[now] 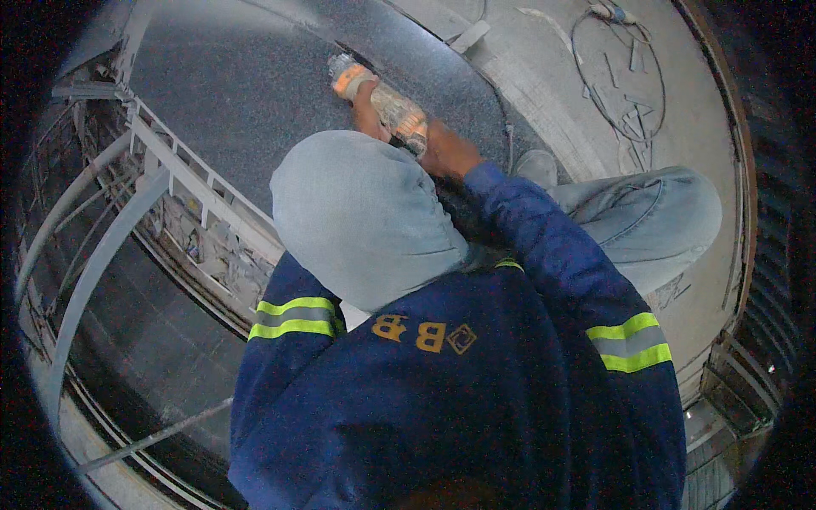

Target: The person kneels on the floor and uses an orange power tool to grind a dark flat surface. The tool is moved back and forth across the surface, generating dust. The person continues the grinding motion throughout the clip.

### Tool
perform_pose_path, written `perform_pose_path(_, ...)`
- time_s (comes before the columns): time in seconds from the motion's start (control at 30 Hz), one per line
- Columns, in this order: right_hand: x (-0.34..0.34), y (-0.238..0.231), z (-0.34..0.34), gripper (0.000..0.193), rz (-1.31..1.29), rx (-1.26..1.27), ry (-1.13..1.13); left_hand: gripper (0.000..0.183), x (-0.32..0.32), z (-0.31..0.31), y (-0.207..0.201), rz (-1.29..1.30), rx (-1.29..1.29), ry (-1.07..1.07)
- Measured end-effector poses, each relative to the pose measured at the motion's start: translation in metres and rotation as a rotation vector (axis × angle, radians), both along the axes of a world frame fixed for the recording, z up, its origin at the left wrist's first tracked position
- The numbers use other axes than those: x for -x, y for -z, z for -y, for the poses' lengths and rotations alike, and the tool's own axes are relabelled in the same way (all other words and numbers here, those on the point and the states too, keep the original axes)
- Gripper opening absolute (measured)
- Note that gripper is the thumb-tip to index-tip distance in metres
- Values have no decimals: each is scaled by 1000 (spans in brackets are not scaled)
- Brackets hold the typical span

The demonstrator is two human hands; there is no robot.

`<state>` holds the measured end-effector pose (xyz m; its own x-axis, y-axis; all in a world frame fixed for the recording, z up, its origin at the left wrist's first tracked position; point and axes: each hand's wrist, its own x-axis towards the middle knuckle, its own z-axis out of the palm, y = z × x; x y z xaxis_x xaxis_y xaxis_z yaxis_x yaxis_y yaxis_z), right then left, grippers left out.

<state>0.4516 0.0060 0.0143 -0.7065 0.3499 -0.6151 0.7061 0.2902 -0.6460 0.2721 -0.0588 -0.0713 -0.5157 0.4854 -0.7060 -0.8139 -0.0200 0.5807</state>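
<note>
On the speckled grey stone slab (pixel 229 76) a dusty power tool (pixel 382 100) lies with its long axis running from upper left down to lower right, orange-banded nose pointing upper left. The left hand (pixel 367 110) and right hand (pixel 446 151) are wrapped tight around its body.

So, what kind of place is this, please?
Probably a stone-cutting workshop. A person in a blue work jacket holds a power tool on a big grey stone slab, with metal racks beside it and offcuts on the dusty floor.
</note>
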Motion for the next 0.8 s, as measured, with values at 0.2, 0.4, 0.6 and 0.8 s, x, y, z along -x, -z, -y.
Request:
perform_pose_path(0.2, 37, 6, -9, 63, 53, 89, -60, 35, 24, -3, -2, -40, -50, 18)
perform_pose_path(0.4, 27, 6, -3, 69, -65, -6, -5, 35, 21, -3, 1, -62, -12, 7)
perform_pose_path(0.6, 2, -17, -2, 66, 81, 14, -41, 40, -3, 4, -4, 8, 25, -11)
perform_pose_path(0.8, 5, -4, 2, 64, 56, -2, -25, 48, 5, 8, 5, -13, -8, 17)
